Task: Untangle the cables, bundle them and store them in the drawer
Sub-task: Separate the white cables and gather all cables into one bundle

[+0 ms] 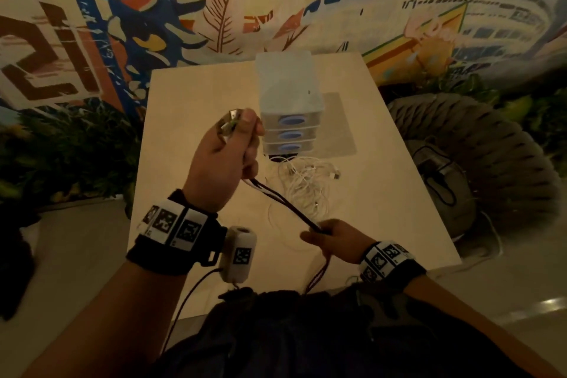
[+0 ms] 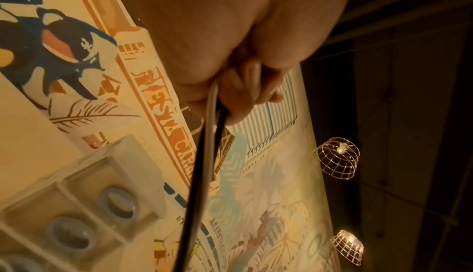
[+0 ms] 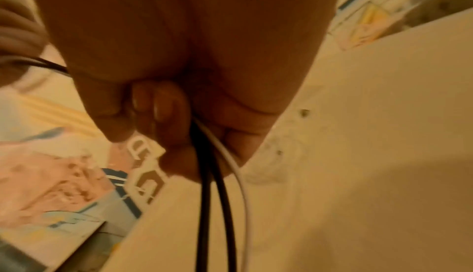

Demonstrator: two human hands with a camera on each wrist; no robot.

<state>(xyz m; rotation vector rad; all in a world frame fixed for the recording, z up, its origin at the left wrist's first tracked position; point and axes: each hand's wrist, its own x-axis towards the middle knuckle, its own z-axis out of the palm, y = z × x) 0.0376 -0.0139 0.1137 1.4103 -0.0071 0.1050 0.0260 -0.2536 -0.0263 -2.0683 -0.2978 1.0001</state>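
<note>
My left hand [image 1: 228,147] is raised over the table and grips dark and white cables, with metal plugs [image 1: 230,121] poking out above the thumb. The dark cable strands [image 1: 285,202] run taut down to my right hand [image 1: 320,232], which holds them near the table's front edge; the rest hangs toward my lap. In the left wrist view curled fingers [image 2: 245,86] clamp a pale and a black cable [image 2: 211,134]. In the right wrist view the fingers [image 3: 158,104] close round black and white cables [image 3: 217,185]. A tangled white cable pile [image 1: 303,184] lies before the closed three-drawer unit [image 1: 290,101].
The pale table [image 1: 190,101] stands against a painted mural wall. A clear mat [image 1: 337,123] lies under the drawer unit. A grey woven seat [image 1: 478,159] sits right of the table. Wire lamp shades [image 2: 337,159] hang overhead.
</note>
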